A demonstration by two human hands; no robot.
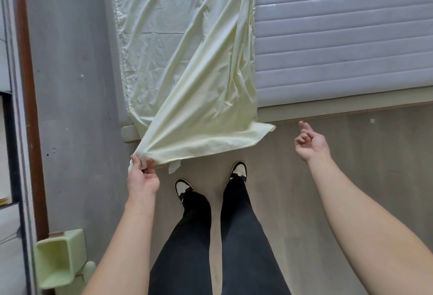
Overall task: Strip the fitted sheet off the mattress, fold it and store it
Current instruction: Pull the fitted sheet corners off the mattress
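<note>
Ahead of both hands lies the mattress, its bare quilted surface ribbed in pale grey bands, resting on a light wooden bed base. Beyond the left hand, the fitted sheet, a pale yellow, softly creased cotton-like cloth, covers only the left strip of the mattress and spills over the near edge toward the floor. Pulled taut, it narrows into a fan of folds that ends in the left hand, whose thumb and fingertips pinch one gathered corner; a small white tag hangs from the hem just right of that hand. Well apart from the cloth, the right hand hovers over the pale floor, holding nothing, fingers loosely curled with one extended toward the bed base. Behind and left of the left hand stands a rounded pale green plastic bin.
</note>
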